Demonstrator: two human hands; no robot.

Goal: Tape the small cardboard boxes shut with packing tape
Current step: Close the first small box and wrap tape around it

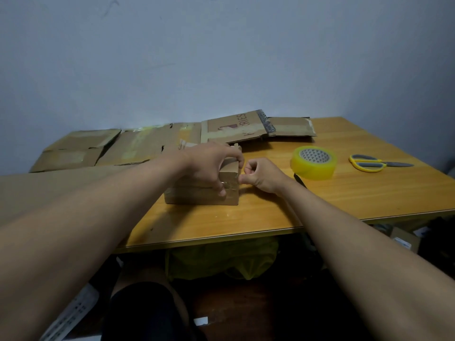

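I see a pale grey-blue wall behind a glossy orange-brown wooden table point(283, 212). On it, under the fingers, sits the small brown cardboard box point(204, 194), matte and square-edged. My left hand point(209, 163) covers most of its top, fingers curled over the far edge and thumb pressed on a shiny, crinkled strip of clear tape point(230, 184) on the near face. The box's top seam is hidden beneath that palm. Touching the box's right corner, my right hand point(261, 177) has its fingers curled tight, thumb against forefinger at the tape's end; I cannot tell whether they actually pinch the film, it is too thin to make out. Right of those knuckles lies a translucent yellow roll of packing tape point(314, 163), and further right yellow-handled scissors point(369, 163) with grey blades. Beyond the fingertips, flattened brown cardboard sheets point(138, 143) lie creased and torn; one carries partly readable print. Under the table everything is dark and indistinct.
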